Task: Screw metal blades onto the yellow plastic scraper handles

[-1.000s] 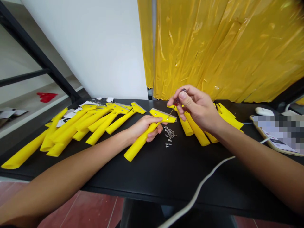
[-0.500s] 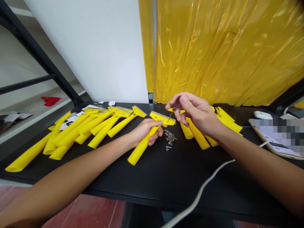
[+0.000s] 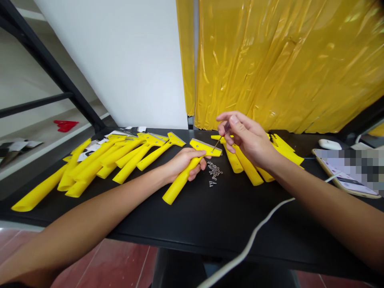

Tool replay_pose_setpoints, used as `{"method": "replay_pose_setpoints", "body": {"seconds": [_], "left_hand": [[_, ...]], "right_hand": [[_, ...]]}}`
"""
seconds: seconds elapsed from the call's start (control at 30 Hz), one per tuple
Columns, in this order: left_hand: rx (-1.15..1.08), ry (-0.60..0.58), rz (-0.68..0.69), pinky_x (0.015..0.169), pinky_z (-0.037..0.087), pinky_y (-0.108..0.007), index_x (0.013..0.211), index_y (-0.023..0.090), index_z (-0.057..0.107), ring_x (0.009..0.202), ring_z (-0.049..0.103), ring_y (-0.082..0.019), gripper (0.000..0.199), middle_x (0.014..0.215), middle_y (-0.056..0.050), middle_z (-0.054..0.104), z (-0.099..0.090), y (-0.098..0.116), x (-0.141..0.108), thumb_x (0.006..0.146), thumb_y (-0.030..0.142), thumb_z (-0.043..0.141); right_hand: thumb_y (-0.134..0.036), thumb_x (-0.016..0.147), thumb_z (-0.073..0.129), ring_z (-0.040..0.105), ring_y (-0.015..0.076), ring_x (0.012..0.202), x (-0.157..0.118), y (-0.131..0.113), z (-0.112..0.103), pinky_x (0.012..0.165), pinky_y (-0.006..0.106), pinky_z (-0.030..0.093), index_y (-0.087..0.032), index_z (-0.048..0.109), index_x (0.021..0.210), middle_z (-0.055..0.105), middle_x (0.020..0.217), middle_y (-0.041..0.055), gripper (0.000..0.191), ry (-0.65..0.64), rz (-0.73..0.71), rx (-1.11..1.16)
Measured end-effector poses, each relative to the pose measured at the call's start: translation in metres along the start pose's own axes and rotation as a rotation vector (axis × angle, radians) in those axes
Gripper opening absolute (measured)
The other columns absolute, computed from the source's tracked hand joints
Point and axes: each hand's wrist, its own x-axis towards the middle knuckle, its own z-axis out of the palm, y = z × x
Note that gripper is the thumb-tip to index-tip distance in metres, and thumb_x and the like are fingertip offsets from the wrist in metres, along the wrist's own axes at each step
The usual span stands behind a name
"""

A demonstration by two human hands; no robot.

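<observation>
Yellow scraper [image 3: 177,187] in the closed left hand [image 3: 183,165]

The right hand [image 3: 249,146] hides most of the handle of a slim steel-shafted screwdriver [image 3: 217,144]. The left hand [image 3: 183,165] covers the middle of a yellow plastic scraper [image 3: 177,188]. The heap of tiny silver screws and washers [image 3: 215,173] is too small to count. The gold-rimmed phone [image 3: 345,170] has its screen blurred into blocks, and the glossy yellow plastic curtain [image 3: 270,68] runs past the top edge.
</observation>
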Motion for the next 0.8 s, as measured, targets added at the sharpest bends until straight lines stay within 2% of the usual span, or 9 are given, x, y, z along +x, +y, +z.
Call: {"method": "replay_pose_setpoints", "body": {"seconds": [0.1, 0.17, 0.27, 0.37, 0.47, 0.57, 0.67, 0.73, 0.8], "left_hand": [[0.01, -0.003, 0.002, 0.029, 0.039, -0.021, 0.099, 0.009, 0.069, 0.031, 0.043, -0.008, 0.021, 0.062, -0.001, 0.065, 0.0011, 0.0002, -0.0002, 0.097, 0.028, 0.06], [0.017, -0.004, 0.0, 0.03, 0.04, -0.021, 0.099, 0.009, 0.069, 0.032, 0.043, -0.008, 0.021, 0.063, -0.001, 0.065, 0.0011, 0.0, 0.0002, 0.097, 0.028, 0.061], [0.032, 0.002, -0.006, 0.031, 0.04, -0.021, 0.098, 0.01, 0.069, 0.032, 0.043, -0.008, 0.021, 0.064, -0.001, 0.066, 0.0005, -0.0008, 0.0011, 0.096, 0.03, 0.063], [0.04, 0.001, -0.007, 0.031, 0.04, -0.021, 0.096, 0.01, 0.069, 0.032, 0.044, -0.008, 0.022, 0.063, -0.002, 0.066, 0.0003, -0.0011, 0.0016, 0.095, 0.031, 0.064], [0.04, 0.002, -0.005, 0.031, 0.04, -0.021, 0.096, 0.01, 0.069, 0.032, 0.043, -0.008, 0.022, 0.062, -0.002, 0.066, 0.0007, -0.0004, 0.0015, 0.095, 0.032, 0.064], [0.038, 0.006, -0.005, 0.031, 0.039, -0.021, 0.094, 0.011, 0.069, 0.031, 0.043, -0.008, 0.022, 0.061, -0.003, 0.068, 0.0011, 0.0013, 0.001, 0.095, 0.033, 0.063], [0.079, -0.009, -0.045, 0.029, 0.036, -0.021, 0.079, 0.012, 0.068, 0.028, 0.041, -0.01, 0.032, 0.045, -0.001, 0.056, 0.0008, 0.0033, 0.0005, 0.096, 0.037, 0.062], [0.099, -0.018, -0.054, 0.029, 0.035, -0.022, 0.068, 0.013, 0.067, 0.026, 0.039, -0.011, 0.038, 0.036, 0.0, 0.047, 0.0, 0.0037, 0.0005, 0.097, 0.038, 0.06], [0.098, -0.029, -0.041, 0.029, 0.034, -0.022, 0.064, 0.013, 0.066, 0.026, 0.038, -0.011, 0.04, 0.036, -0.001, 0.046, -0.0014, 0.0033, 0.0009, 0.096, 0.037, 0.061]], "right_hand": [[-0.049, 0.095, 0.07, 0.047, 0.0084, 0.053, 0.0001, 0.0005, 0.0, 0.041, 0.019, 0.043, -0.024, 0.059, 0.095, 0.065, 0.079, -0.0017, 0.028, 0.052, -0.043, -0.013], [-0.049, 0.097, 0.068, 0.048, 0.0077, 0.054, 0.0, -0.0006, -0.0003, 0.04, 0.019, 0.04, -0.023, 0.061, 0.092, 0.069, 0.088, 0.0013, 0.027, 0.06, -0.064, -0.05], [-0.049, 0.098, 0.065, 0.047, 0.0077, 0.057, -0.0002, -0.0027, -0.0001, 0.04, 0.02, 0.039, -0.022, 0.069, 0.098, 0.068, 0.098, 0.004, 0.027, 0.043, -0.013, -0.033], [-0.05, 0.097, 0.068, 0.046, 0.0085, 0.059, 0.0003, -0.0014, 0.0017, 0.045, 0.021, 0.045, -0.022, 0.07, 0.103, 0.062, 0.09, 0.0017, 0.028, 0.038, 0.017, 0.023], [-0.048, 0.091, 0.075, 0.049, 0.0081, 0.055, 0.0004, 0.0009, 0.0032, 0.046, 0.021, 0.046, -0.023, 0.063, 0.096, 0.063, 0.08, -0.001, 0.028, 0.073, -0.037, -0.007], [-0.048, 0.091, 0.075, 0.051, 0.0075, 0.052, -0.0007, -0.0005, 0.0026, 0.044, 0.023, 0.045, -0.022, 0.065, 0.093, 0.067, 0.083, 0.0002, 0.028, 0.054, -0.05, -0.086], [-0.048, 0.096, 0.07, 0.054, 0.0086, 0.06, -0.0018, -0.0024, 0.0007, 0.05, 0.023, 0.05, -0.021, 0.073, 0.104, 0.068, 0.095, 0.0025, 0.028, -0.001, -0.039, -0.093], [-0.047, 0.099, 0.066, 0.056, 0.0095, 0.066, -0.0015, -0.0012, 0.0002, 0.056, 0.023, 0.052, -0.023, 0.073, 0.112, 0.068, 0.098, 0.0029, 0.028, -0.024, -0.036, -0.046], [-0.046, 0.099, 0.065, 0.058, 0.0103, 0.07, -0.0006, 0.0016, 0.0007, 0.063, 0.024, 0.055, -0.023, 0.069, 0.112, 0.069, 0.096, 0.0024, 0.026, -0.016, -0.05, -0.009]]}}
